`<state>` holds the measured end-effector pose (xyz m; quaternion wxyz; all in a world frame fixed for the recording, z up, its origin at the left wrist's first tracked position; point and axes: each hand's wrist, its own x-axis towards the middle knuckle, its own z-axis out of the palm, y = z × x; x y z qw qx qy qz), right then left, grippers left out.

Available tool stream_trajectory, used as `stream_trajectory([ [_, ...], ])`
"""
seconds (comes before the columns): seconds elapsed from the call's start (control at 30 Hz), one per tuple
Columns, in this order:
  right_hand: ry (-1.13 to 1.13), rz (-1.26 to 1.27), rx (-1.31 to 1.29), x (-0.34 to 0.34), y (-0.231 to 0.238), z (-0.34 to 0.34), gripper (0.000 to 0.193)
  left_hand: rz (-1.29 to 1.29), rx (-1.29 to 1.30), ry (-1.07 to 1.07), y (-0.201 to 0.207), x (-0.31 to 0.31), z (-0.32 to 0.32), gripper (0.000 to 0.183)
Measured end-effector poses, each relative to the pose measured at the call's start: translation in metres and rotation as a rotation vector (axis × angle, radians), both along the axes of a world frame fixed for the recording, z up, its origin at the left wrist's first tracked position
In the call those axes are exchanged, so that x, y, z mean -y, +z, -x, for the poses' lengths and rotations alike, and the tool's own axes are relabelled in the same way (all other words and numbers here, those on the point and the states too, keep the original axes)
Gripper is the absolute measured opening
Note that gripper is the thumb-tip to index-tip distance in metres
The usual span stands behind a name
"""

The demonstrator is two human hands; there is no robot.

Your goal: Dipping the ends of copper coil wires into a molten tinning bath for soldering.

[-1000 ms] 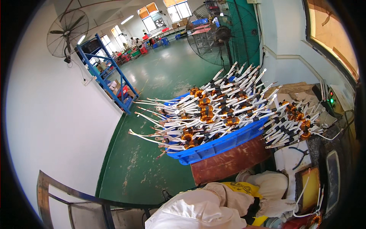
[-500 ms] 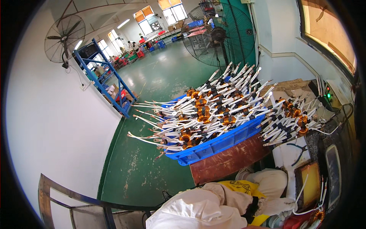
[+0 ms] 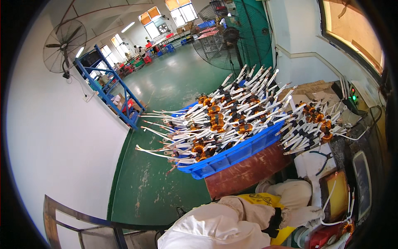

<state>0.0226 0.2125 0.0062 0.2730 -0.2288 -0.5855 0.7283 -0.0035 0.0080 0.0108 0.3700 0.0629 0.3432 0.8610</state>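
From my end I have the left hand [image 3: 307, 215] in a pale glove, reaching in from a pale sleeve [image 3: 242, 213] with a black band [image 3: 273, 223] just behind the wrist. Its fingertips meet the bend of a white lead [image 3: 328, 199]; whether they pinch it or only rest against it, I cannot tell. That lead rises to a bare end above and to the right of the hand, and from the bend it runs rightward to the copper-wound coil [image 3: 348, 228], which lies to the right of the fingers and slightly nearer the body. A cropped pale shape at the lower edge, just below the coil, may be the right hand [image 3: 341, 241], but I cannot make out its fingers. A red object [image 3: 321, 237] sits below the left hand. Just beyond the fingertips, on the right, I see a yellowish square tray [image 3: 336, 196] in a brown frame, with dark pliers [image 3: 325, 160] farther ahead. Past those, more coils are heaped on the counter [image 3: 347, 159]. Ahead and to the left of the hand, a blue crate [image 3: 244, 152] brims with similar coils, above a reddish-brown board [image 3: 248, 171].
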Motion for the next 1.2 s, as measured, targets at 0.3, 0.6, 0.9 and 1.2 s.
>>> stream_trajectory([
  [0.3, -0.124, 0.012, 0.042, -0.024, 0.002, -0.049, 0.052, 0.023, 0.055, -0.074, 0.002, 0.015, 0.009, 0.021],
  [0.6, -0.121, 0.187, 0.012, 0.013, 0.023, -0.028, 0.024, 0.222, -0.175, -0.091, 0.013, 0.037, 0.016, 0.02],
  [0.9, -0.132, 0.092, 0.047, 0.012, 0.038, -0.039, 0.025, 0.232, 0.09, -0.1, 0.019, 0.027, 0.019, 0.023],
  [1.2, -0.054, -0.001, 0.113, 0.014, 0.029, -0.041, 0.034, 0.239, 0.06, -0.106, 0.021, 0.032, 0.013, 0.025],
])
